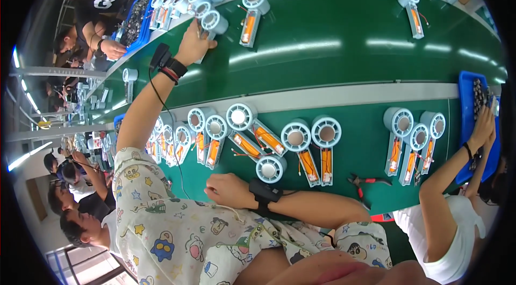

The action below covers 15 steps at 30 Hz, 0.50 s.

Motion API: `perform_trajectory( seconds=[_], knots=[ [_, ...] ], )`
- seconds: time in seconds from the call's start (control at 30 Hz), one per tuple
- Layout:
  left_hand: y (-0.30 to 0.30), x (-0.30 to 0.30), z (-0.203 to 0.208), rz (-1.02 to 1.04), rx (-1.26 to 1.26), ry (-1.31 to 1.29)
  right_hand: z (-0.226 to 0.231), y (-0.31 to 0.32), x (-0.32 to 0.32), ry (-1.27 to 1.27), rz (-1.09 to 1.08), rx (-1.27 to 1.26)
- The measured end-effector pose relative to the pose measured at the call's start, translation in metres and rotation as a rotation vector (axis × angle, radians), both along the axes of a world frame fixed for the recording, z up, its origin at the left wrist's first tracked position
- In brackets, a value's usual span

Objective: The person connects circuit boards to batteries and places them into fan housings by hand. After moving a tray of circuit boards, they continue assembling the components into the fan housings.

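My left hand (pixel 194 44) reaches far forward over the green belt and closes around a light-blue handheld fan body (pixel 215 22). Its round head sticks out past my fingers, and my hand covers most of the handle. Another fan head (pixel 202 9) is right beside it. On the near green bench lies my right hand (pixel 228 191), fingers curled, palm side hidden. Close to it are several open fan bodies with orange-wrapped cells in their handles, among them one fan body (pixel 270 169) with its head toward me. Both wrists wear black straps with small devices.
Red-handled pliers (pixel 370 181) lie on the near bench. A blue tray (pixel 463 123) of small dark parts stands at the right, by a co-worker's hands (pixel 484 126). Another blue tray (pixel 144 29) is at the far left. Single fan bodies (pixel 249 28) sit on the belt.
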<state>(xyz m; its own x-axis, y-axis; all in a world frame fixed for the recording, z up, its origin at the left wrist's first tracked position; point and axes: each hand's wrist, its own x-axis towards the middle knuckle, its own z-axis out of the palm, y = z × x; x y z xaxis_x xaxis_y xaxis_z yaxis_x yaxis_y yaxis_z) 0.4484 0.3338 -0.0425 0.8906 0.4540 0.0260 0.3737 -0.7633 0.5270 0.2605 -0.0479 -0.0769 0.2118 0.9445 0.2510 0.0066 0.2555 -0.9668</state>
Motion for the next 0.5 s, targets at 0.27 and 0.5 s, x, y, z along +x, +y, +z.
perform_trajectory(
  seconds=[0.27,0.5],
  knots=[
    [-0.108,0.059,0.014,0.307,-0.430,-0.100,-0.005,0.006,-0.003,0.017,0.006,-0.036],
    [-0.144,0.072,-0.011,0.258,0.023,-0.332,0.000,0.002,-0.001,0.004,0.028,-0.037]
  ],
)
